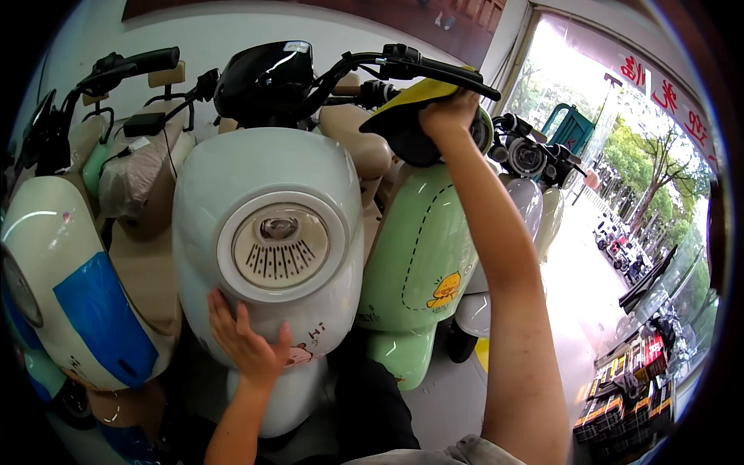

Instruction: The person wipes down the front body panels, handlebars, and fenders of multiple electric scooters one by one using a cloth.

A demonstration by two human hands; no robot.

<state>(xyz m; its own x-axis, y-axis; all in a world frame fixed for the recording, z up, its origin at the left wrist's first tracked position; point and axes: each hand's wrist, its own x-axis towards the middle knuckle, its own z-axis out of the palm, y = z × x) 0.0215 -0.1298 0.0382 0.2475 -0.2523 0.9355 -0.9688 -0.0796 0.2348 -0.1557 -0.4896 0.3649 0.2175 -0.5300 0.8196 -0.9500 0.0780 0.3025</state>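
A pale grey-white electric scooter (248, 167) stands right in front of me, its round headlight (280, 246) facing my way. My left hand (248, 341) rests on the front panel just below that light, fingers stretched out, holding nothing. Up at the scooter's handlebar (356, 60), my right hand (452, 115) grips a yellow and black cloth (403, 128) close under the grip at the right end. Part of the cloth hangs down to the left of the hand. The fingertips of this hand are partly hidden behind the cloth and the bar.
A light green scooter (415, 240) stands close on the right, and a cream one with a blue panel (108, 318) on the left. More scooters are parked behind. Stacked boxes (620, 395) lie on the floor at the lower right, beside the glass doorway.
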